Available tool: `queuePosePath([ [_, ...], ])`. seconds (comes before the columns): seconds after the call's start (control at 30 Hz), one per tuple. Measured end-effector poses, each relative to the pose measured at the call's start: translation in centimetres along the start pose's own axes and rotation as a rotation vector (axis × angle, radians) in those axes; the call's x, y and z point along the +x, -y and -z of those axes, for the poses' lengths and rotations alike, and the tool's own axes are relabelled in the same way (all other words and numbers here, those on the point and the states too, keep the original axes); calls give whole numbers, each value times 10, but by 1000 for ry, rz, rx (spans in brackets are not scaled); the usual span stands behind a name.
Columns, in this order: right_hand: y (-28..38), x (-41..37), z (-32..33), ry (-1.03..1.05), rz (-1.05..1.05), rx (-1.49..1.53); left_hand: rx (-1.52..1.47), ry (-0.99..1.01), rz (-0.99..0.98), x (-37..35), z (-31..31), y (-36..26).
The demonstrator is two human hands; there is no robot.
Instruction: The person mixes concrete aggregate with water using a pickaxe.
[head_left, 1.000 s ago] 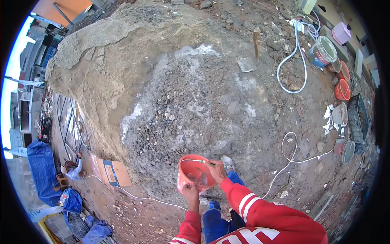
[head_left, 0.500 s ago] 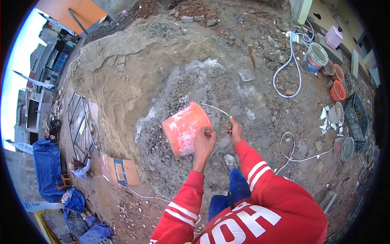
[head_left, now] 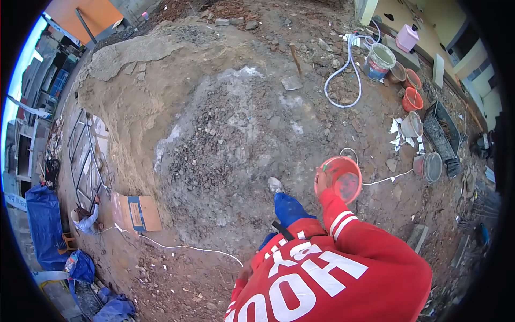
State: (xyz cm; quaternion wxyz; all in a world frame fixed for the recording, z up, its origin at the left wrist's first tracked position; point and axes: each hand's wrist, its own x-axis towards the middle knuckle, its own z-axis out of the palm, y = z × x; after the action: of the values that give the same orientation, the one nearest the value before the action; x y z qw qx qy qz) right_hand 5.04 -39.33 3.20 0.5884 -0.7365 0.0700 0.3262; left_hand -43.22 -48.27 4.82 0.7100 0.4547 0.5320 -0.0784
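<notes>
An orange-red bucket hangs at my right side, its open mouth turned up towards me and a greyish patch showing inside. My right hand is closed at the bucket's near left rim, by the green grip of its handle. Low beside my body, my left hand shows only in part, close to the red sleeve, and its fingers cannot be made out. In front of my feet spreads a heap of grey gravel and sand with whitish powder along its edges.
A hoe-like tool lies beyond the heap. Several buckets, a looped hose and a black trough stand or lie to the right. At left, a person crouches by a metal frame and cardboard. A white cable crosses the ground.
The bucket has swung from over the heap to my right side, now mouth up. My left hand has left the bucket and dropped beside my body. My view has shifted right.
</notes>
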Motion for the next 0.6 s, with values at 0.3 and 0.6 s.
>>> queuePosePath([
  [0.3, 4, 135, 272, -532, -154, -136, -611, -378, 369, -15, 6, 112],
  [0.6, 55, 391, 99, -508, 174, -1092, -626, -773, 132, 142, 9, -172],
])
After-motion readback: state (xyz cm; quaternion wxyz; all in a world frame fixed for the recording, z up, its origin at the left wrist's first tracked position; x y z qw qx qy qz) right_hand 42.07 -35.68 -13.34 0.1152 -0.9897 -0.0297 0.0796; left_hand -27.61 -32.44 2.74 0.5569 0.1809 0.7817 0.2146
